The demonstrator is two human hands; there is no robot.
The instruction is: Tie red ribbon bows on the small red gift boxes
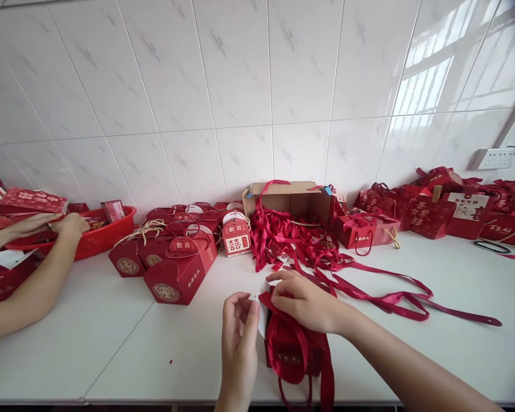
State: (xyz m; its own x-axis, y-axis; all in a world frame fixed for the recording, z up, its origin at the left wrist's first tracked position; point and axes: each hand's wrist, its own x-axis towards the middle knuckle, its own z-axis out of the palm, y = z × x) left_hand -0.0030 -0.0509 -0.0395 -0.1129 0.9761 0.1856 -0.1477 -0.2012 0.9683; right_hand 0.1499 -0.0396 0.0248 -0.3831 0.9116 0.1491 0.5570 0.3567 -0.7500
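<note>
A dark red gift box [315, 349] with gold lettering stands near the table's front edge. Its white flap [261, 320] is raised on the left side. My left hand [239, 337] is closed, pinching the top of that flap between thumb and fingers. From above, my right hand [304, 300] bends over the box with its fingers closed on a red ribbon [292, 326]. The ribbon loops across the front of the box and hangs past the table edge beside a thin cord handle [295, 395]. My right hand covers most of the box's top.
Behind my hands, a cardboard box [283, 203] spills tangled red ribbons [278, 234] onto the white table [124, 355]. Closed red boxes [178, 274] stand left; red gift bags [433, 214] line the right. Another person's arms [47, 280] reach into a red basin [111, 237].
</note>
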